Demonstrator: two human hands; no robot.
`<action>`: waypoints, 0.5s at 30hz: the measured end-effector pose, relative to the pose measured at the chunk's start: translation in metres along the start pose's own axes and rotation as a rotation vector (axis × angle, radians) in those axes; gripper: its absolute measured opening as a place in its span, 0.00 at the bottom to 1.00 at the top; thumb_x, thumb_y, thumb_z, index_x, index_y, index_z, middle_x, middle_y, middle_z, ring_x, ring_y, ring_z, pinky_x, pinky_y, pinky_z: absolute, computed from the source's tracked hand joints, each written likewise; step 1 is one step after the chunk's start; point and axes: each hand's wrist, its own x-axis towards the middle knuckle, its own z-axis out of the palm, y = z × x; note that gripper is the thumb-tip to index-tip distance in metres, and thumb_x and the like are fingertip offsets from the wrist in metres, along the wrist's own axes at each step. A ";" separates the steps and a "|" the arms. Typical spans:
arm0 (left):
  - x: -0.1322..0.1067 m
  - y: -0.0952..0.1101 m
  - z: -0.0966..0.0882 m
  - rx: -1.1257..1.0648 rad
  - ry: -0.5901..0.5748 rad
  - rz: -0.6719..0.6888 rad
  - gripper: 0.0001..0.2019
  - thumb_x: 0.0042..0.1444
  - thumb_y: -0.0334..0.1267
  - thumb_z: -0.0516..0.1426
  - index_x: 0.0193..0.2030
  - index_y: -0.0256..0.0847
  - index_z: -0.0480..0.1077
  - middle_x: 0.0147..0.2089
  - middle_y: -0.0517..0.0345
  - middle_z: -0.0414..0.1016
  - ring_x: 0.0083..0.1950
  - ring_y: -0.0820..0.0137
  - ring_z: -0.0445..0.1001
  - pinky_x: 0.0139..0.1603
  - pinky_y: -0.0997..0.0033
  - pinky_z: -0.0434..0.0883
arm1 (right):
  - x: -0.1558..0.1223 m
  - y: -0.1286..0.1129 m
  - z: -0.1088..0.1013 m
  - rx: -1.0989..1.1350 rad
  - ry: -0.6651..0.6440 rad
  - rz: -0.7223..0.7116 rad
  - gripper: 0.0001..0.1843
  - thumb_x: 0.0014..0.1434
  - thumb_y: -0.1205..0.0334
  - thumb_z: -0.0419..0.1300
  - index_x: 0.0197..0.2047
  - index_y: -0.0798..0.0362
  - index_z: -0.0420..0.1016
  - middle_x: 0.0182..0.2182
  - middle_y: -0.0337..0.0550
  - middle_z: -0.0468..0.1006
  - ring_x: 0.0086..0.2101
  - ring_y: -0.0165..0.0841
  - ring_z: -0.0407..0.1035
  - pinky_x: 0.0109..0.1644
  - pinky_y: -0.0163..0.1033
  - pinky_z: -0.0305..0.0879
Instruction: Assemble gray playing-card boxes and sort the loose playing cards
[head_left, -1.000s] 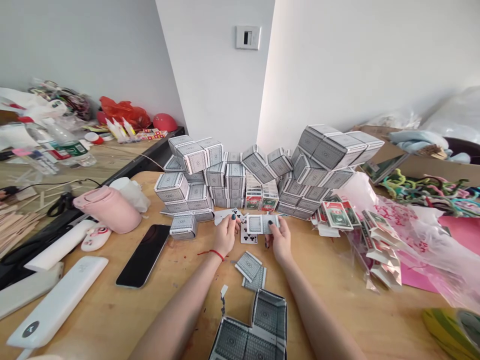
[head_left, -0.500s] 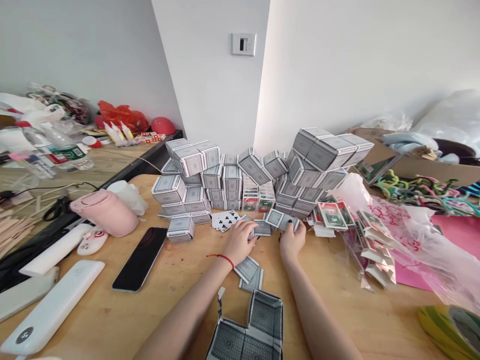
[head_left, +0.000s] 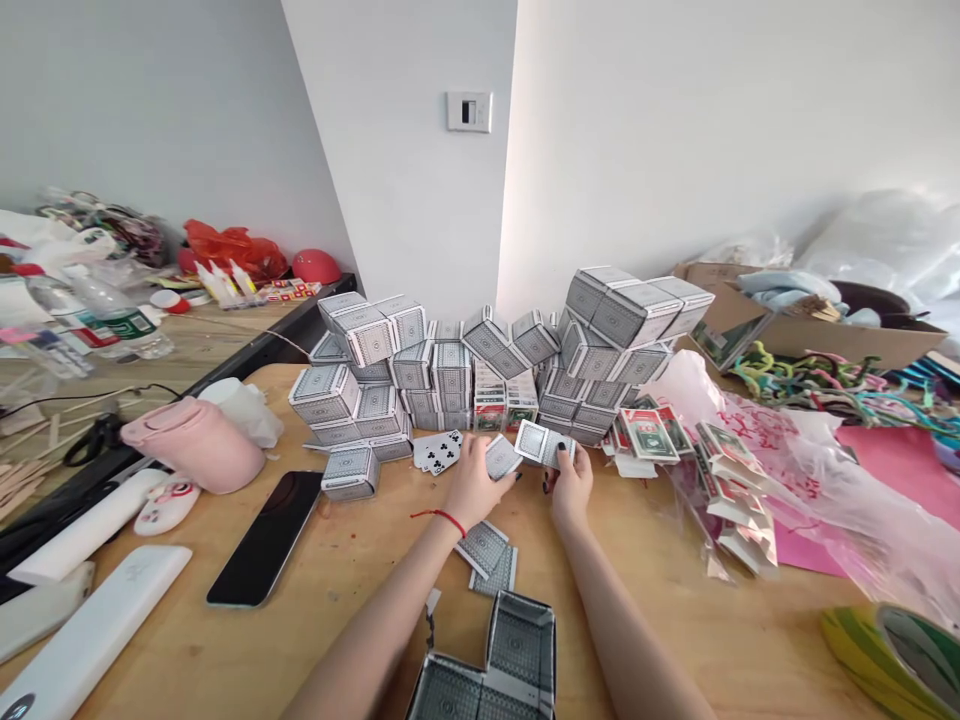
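Note:
My left hand point(head_left: 474, 482) pinches a grey-backed playing card point(head_left: 500, 456) just above the wooden table point(head_left: 337, 590). My right hand point(head_left: 571, 486) holds a couple of grey-backed cards point(head_left: 541, 442) fanned beside it. Both hands hover in front of a heap of cubes folded from cards point(head_left: 480, 365). A face-up card with black clubs point(head_left: 437, 451) lies left of my left hand. Two loose grey-backed cards point(head_left: 486, 556) lie under my left wrist. A flat piece of joined cards point(head_left: 495, 670) sits at the near edge.
A black phone point(head_left: 266, 536), a pink pouch point(head_left: 193, 443), a white power bank point(head_left: 90, 630) and a white tube lie at left. Card packets point(head_left: 652, 432) and a printed plastic bag point(head_left: 780, 450) lie at right. A cardboard box and coloured pipe cleaners point(head_left: 825, 385) stand far right.
Both hands lifted the cards off the table and drew closer together in front of the cube heap. The view shifted down and left.

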 end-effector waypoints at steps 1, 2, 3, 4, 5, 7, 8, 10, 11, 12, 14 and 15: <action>-0.001 -0.004 -0.003 -0.087 0.011 -0.082 0.18 0.45 0.43 0.57 0.42 0.40 0.61 0.38 0.55 0.65 0.39 0.67 0.68 0.39 0.66 0.67 | -0.002 0.000 0.001 0.018 -0.033 0.002 0.17 0.50 0.54 0.55 0.42 0.51 0.59 0.16 0.28 0.58 0.12 0.22 0.51 0.11 0.27 0.50; -0.002 -0.008 -0.005 -0.187 0.008 -0.180 0.15 0.48 0.45 0.55 0.39 0.40 0.60 0.32 0.58 0.66 0.32 0.70 0.69 0.32 0.69 0.67 | -0.005 0.001 0.002 0.023 -0.073 0.005 0.17 0.50 0.54 0.55 0.42 0.50 0.58 0.16 0.28 0.59 0.12 0.22 0.52 0.11 0.27 0.51; -0.003 -0.013 -0.006 -0.290 -0.019 -0.263 0.13 0.50 0.46 0.53 0.37 0.40 0.60 0.27 0.61 0.66 0.25 0.72 0.68 0.25 0.72 0.66 | -0.007 0.001 0.004 0.023 -0.114 0.004 0.18 0.50 0.53 0.56 0.42 0.50 0.57 0.16 0.28 0.60 0.12 0.22 0.53 0.10 0.26 0.51; -0.004 -0.019 -0.007 -0.384 -0.021 -0.335 0.14 0.51 0.48 0.51 0.35 0.40 0.59 0.23 0.64 0.64 0.19 0.75 0.64 0.19 0.75 0.62 | -0.010 0.002 0.005 0.018 -0.158 0.004 0.18 0.50 0.53 0.56 0.42 0.49 0.56 0.15 0.27 0.61 0.11 0.22 0.53 0.10 0.26 0.51; -0.004 -0.023 -0.007 -0.472 -0.003 -0.384 0.14 0.51 0.50 0.49 0.35 0.40 0.58 0.20 0.66 0.62 0.15 0.76 0.62 0.15 0.77 0.59 | -0.013 0.002 0.006 0.012 -0.204 0.005 0.18 0.50 0.52 0.56 0.41 0.49 0.55 0.14 0.27 0.62 0.11 0.23 0.54 0.10 0.26 0.51; -0.005 -0.030 -0.007 -0.590 0.042 -0.449 0.15 0.52 0.52 0.48 0.34 0.40 0.56 0.15 0.69 0.59 0.12 0.76 0.60 0.12 0.78 0.56 | -0.017 0.003 0.007 0.000 -0.280 0.002 0.18 0.51 0.51 0.56 0.41 0.48 0.53 0.13 0.27 0.63 0.10 0.23 0.55 0.11 0.26 0.53; -0.005 -0.032 -0.007 -0.633 0.066 -0.463 0.15 0.51 0.52 0.48 0.34 0.40 0.56 0.14 0.70 0.58 0.12 0.76 0.60 0.12 0.79 0.55 | -0.019 0.004 0.007 -0.011 -0.310 0.000 0.18 0.52 0.51 0.55 0.41 0.48 0.53 0.13 0.27 0.64 0.10 0.23 0.56 0.11 0.26 0.53; -0.006 -0.032 -0.007 -0.691 0.097 -0.474 0.15 0.51 0.52 0.49 0.34 0.41 0.55 0.14 0.70 0.58 0.12 0.75 0.61 0.12 0.78 0.57 | -0.021 0.004 0.008 -0.046 -0.346 -0.006 0.18 0.52 0.51 0.55 0.41 0.48 0.52 0.14 0.27 0.66 0.10 0.23 0.56 0.11 0.26 0.54; -0.006 -0.031 -0.007 -0.709 0.103 -0.476 0.15 0.51 0.52 0.49 0.34 0.41 0.55 0.14 0.70 0.59 0.12 0.75 0.62 0.12 0.78 0.58 | -0.021 0.004 0.008 -0.070 -0.355 -0.011 0.18 0.52 0.51 0.55 0.41 0.48 0.52 0.14 0.27 0.66 0.10 0.23 0.57 0.11 0.26 0.54; -0.006 -0.030 -0.007 -0.719 0.106 -0.478 0.15 0.51 0.52 0.49 0.34 0.41 0.55 0.14 0.70 0.60 0.12 0.75 0.62 0.12 0.78 0.58 | -0.021 0.005 0.008 -0.093 -0.358 -0.016 0.18 0.52 0.51 0.55 0.41 0.48 0.51 0.14 0.27 0.66 0.10 0.23 0.57 0.11 0.26 0.54; -0.007 -0.028 -0.007 -0.725 0.096 -0.479 0.15 0.51 0.51 0.49 0.34 0.41 0.55 0.14 0.70 0.60 0.12 0.74 0.62 0.12 0.77 0.59 | -0.021 0.006 0.008 -0.129 -0.358 -0.023 0.18 0.52 0.50 0.55 0.41 0.48 0.51 0.14 0.27 0.67 0.09 0.22 0.57 0.11 0.25 0.54; -0.008 -0.028 -0.007 -0.725 0.092 -0.478 0.14 0.52 0.51 0.49 0.34 0.41 0.55 0.13 0.70 0.60 0.12 0.74 0.63 0.13 0.77 0.59 | -0.020 0.006 0.008 -0.140 -0.361 -0.023 0.19 0.52 0.50 0.54 0.41 0.48 0.51 0.14 0.27 0.67 0.09 0.22 0.57 0.11 0.25 0.54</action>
